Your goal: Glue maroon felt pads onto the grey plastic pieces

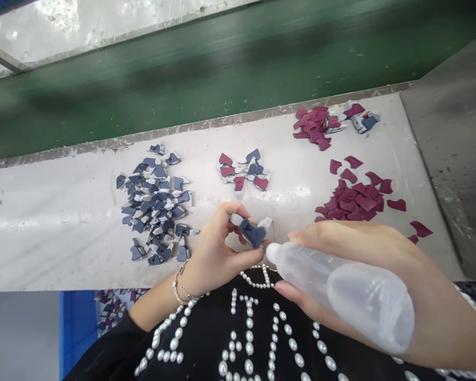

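My left hand (218,254) pinches a small blue and grey plastic part (253,232) above the front edge of the white table (79,217). My right hand (381,264) is wrapped round a translucent squeeze bottle (341,291), tilted so that its white nozzle points left at the lower edge of the part. The nozzle tip is very close to the part; whether they touch I cannot tell. Beyond my hands lies a small cluster of grey parts with maroon and blue faces (255,169).
A large pile of blue and grey parts (150,206) lies to the left. Maroon pieces (357,202) are heaped at the right, with another maroon heap (312,126) farther back. A green belt (206,69) runs behind the table. Below the front edge stands a blue bin (77,328).
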`<state>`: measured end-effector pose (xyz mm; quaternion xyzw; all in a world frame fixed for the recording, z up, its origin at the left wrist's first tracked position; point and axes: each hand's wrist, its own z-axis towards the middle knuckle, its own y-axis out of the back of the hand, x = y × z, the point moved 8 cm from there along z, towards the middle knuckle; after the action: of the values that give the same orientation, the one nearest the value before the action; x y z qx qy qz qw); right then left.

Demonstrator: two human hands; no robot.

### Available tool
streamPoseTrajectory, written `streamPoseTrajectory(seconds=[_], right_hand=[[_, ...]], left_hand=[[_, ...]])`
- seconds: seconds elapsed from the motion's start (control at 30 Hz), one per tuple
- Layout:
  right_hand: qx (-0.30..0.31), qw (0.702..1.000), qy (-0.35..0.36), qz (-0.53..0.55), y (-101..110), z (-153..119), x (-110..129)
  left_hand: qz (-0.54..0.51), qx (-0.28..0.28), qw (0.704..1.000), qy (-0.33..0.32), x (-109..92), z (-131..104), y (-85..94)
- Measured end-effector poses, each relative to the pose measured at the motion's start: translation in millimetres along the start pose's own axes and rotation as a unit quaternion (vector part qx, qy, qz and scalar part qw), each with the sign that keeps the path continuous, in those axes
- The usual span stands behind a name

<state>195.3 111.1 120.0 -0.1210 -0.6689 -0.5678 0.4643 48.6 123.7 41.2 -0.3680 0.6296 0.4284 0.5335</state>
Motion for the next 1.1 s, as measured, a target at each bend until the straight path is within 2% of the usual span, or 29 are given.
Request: streamPoseTrajectory(seconds=[0.2, 0.43, 0.63, 0.7, 0.8, 0.93, 1.1], right_hand=[[-0.03, 0.999, -0.006, -0.025, 3.0, -0.8, -1.9], [-0.004, 1.0, -0.002, -0.013, 0.2, 1.5, 0.1], [-0.038, 0.998, -0.022, -0.037, 4.4, 0.3, -0.3], [-0.03, 0.999, -0.012, -0.038, 1.6, 1.1, 1.9], [-0.017, 1.0, -0.005, -0.026, -1.1, 2.7, 3.5], [-0.06, 0.998, -0.028, 0.0, 9.0, 4.1, 0.3], [-0.072, 0.997, -0.025, 0.015, 12.7, 6.2, -1.5]], left_hand=[[0.02, -0.008, 1.0, -0.003, -0.7, 0.5, 2.2], [0.026, -0.024, 0.999, -0.012, -2.4, 0.9, 3.1], [0.125, -0.057, 0.99, -0.036, -4.4, -0.8, 8.8], [0.143, -0.067, 0.986, -0.047, -5.9, -1.5, 10.4], [0.147, -0.067, 0.986, -0.053, -6.8, -1.8, 10.3], [0.139, -0.061, 0.988, -0.04, -4.8, -1.6, 9.3], [0.107, -0.052, 0.993, -0.028, -3.3, -1.6, 8.4]])
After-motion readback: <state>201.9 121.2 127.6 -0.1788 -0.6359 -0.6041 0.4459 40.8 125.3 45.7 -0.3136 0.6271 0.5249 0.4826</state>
